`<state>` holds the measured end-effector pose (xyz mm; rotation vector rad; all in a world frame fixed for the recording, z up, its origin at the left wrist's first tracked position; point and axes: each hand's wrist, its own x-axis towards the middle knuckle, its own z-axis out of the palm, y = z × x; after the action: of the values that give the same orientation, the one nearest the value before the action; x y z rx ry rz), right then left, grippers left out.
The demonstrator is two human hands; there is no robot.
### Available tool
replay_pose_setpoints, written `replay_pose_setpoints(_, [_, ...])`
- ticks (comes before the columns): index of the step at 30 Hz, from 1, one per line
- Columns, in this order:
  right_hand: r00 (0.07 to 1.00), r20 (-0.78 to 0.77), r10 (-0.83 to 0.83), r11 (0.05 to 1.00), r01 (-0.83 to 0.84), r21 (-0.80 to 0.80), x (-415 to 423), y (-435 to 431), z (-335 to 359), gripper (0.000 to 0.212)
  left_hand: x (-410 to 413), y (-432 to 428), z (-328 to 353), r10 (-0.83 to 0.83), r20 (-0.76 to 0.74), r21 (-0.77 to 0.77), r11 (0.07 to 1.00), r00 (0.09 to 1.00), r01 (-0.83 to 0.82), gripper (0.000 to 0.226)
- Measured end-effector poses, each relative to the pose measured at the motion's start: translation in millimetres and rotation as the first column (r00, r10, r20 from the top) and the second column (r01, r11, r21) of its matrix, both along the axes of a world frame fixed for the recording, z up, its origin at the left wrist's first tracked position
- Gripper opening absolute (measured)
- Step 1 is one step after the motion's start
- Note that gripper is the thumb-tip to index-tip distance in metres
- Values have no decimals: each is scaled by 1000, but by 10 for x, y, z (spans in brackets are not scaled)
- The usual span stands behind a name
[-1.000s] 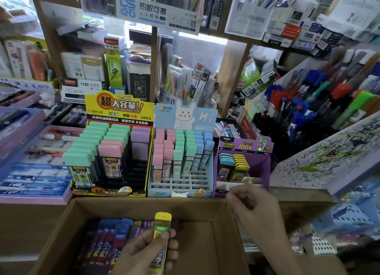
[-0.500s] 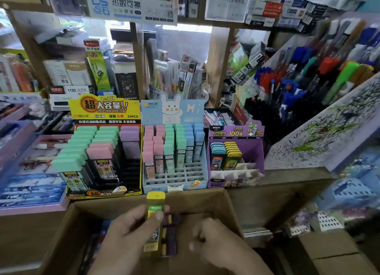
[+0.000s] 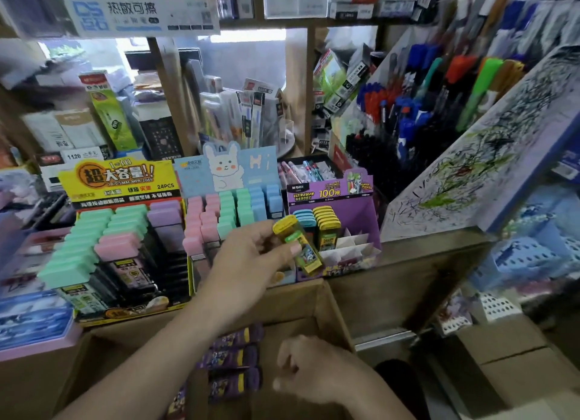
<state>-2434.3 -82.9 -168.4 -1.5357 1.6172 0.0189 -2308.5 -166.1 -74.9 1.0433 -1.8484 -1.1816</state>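
Yellow case (image 3: 298, 242) is pinched by your left hand (image 3: 248, 262) between thumb and fingers, tilted, just in front of the purple display (image 3: 361, 215). Your right hand (image 3: 314, 369) hovers over the carton (image 3: 301, 300) with fingers curled; whether it holds anything cannot be told.

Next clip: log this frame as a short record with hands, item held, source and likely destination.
setting: stationery shop shelf
left hand: pinches a yellow-capped lead case, tilted, in front of the purple display box
right hand: low in the cardboard carton, beside purple cases; grip too blurred to tell
display box: blue and yellow rows at the back, front dividers unfilled
likely destination: probably the yellow row
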Motion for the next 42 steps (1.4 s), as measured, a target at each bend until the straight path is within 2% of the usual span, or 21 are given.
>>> replay_pose_setpoints(3, [1000,-26,5,998,-7,-59,-8,53,-22,33,-178,-142,-18,-14,82,-69,997,997,20,4])
replay_pose_setpoints(5, [1000,-25,0,998,-2,-65,-10,70,-45,35,-255,-202,-54,8,122,-92,996,992,4,11])
replay_pose_setpoints(10, [999,38,1,1000,-1,5,-61,3,-49,39,-371,-211,-83,93,174,-248,968,980,-48,21])
replay_pose_setpoints(13, [999,41,17,1000,-18,10,-54,-4,-37,40,-411,-198,-87,102,168,-296,954,980,-48,16])
replay_pose_setpoints(16, [999,-9,46,998,-47,-43,-8,24,-38,38,-419,-214,-107,102,137,-299,953,985,-57,18])
replay_pose_setpoints(26, [999,40,-12,1000,11,27,-2,7,36,38,-414,-218,-220,86,50,-328,942,995,-65,14])
replay_pose_setpoints(33, [1000,31,-3,999,2,34,-3,1,29,37,-425,-179,-285,87,155,-354,935,984,-27,13])
replay_pose_setpoints(38, [999,32,-3,1000,2,30,-2,1,19,38,-500,-146,-284,91,143,-272,961,986,-49,13])
replay_pose_setpoints(42, [1000,27,1,1000,-1,26,-5,1,21,39,-531,-105,-339,105,204,-263,964,973,-49,13])
